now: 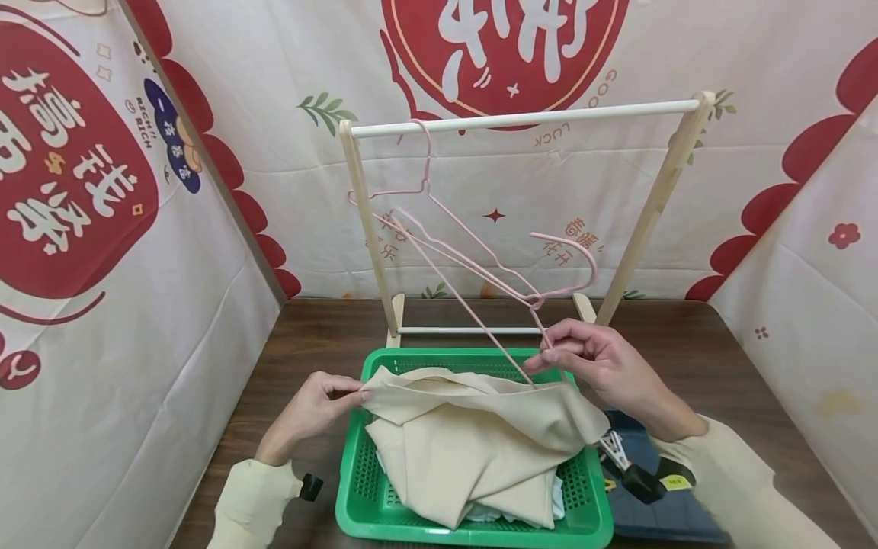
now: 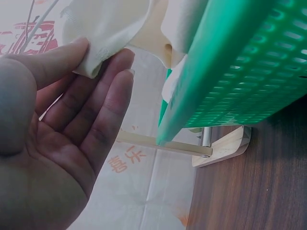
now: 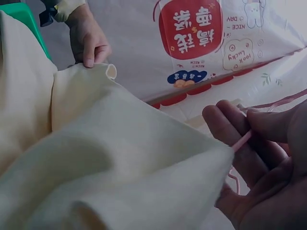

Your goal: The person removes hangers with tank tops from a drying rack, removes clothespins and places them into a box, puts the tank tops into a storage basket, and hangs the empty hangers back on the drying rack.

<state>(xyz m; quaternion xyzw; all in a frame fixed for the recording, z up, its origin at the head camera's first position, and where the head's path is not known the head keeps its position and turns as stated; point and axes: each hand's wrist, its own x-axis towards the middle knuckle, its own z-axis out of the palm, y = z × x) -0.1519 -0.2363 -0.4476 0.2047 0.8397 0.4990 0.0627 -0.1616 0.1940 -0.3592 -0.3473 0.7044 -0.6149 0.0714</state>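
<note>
A beige garment [image 1: 453, 457] lies bunched in the green basket [image 1: 347, 488], its upper edge lifted and held open. My left hand [image 1: 312, 415] pinches the left end of that edge between thumb and fingers; a folded corner of cloth [image 2: 91, 64] shows there in the left wrist view. My right hand [image 1: 610, 362] pinches one arm of a pink hanger [image 1: 594, 268], close to the garment's right side. The hanger is tilted, hook to the upper right, and its lower end goes into the garment's opening, where the cloth hides it.
Behind the basket stands a rack with a white rod [image 1: 521, 120] and wooden legs. Another pink hanger [image 1: 428, 152] hangs from the rod's left end. A dark blue tray [image 1: 658, 518] sits right of the basket, partly under my right forearm. Printed cloth walls enclose the brown table [image 1: 236, 446].
</note>
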